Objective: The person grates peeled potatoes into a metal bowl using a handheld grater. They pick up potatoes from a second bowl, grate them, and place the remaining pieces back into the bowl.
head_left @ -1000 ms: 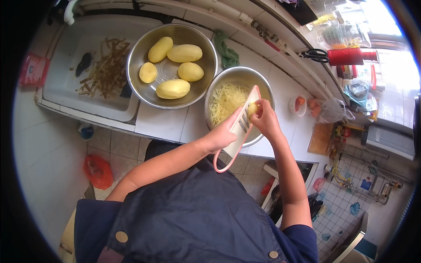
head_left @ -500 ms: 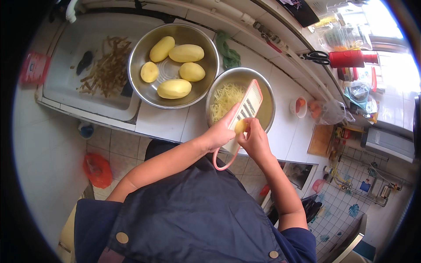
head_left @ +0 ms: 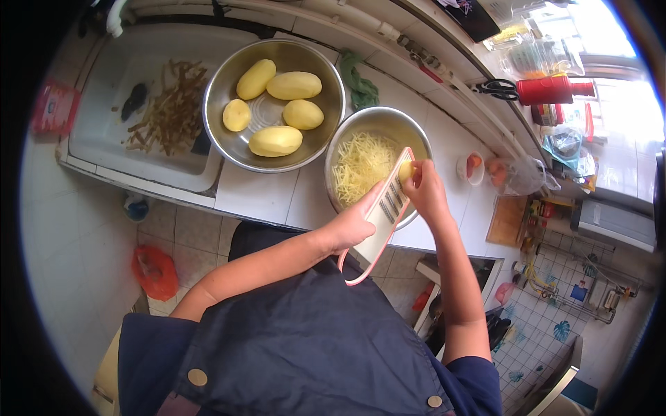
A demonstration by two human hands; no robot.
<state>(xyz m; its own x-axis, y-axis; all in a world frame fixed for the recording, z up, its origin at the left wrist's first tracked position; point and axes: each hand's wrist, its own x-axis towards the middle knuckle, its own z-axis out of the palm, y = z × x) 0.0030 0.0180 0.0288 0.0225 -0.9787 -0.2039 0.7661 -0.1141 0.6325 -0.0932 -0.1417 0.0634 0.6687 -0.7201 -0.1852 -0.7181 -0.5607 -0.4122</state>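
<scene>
My left hand (head_left: 352,227) grips a white grater with a pink rim (head_left: 375,239) by its edges, holding it slanted over a metal bowl (head_left: 424,139). In my right hand (head_left: 428,188) a small piece of peeled potato (head_left: 406,171) is pinched, pressed to the grater's face near its far end. Pale yellow potato shreds (head_left: 362,161) lie heaped in the bowl beneath. To the left, a larger metal bowl (head_left: 215,128) holds several whole peeled potatoes (head_left: 275,141). My right fingers partly hide the potato piece.
A sink (head_left: 90,139) at the left contains brown peelings (head_left: 173,111). A green cloth (head_left: 359,87) lies behind the bowls. Right of them stand a small white cup (head_left: 472,170), a plastic bag (head_left: 517,177) and a wooden board (head_left: 508,220). Scissors (head_left: 498,89) lie on the ledge.
My right hand has moved away from me with the potato piece, from the grater's middle to its far end. The grater has tipped and shifted slightly toward me.
</scene>
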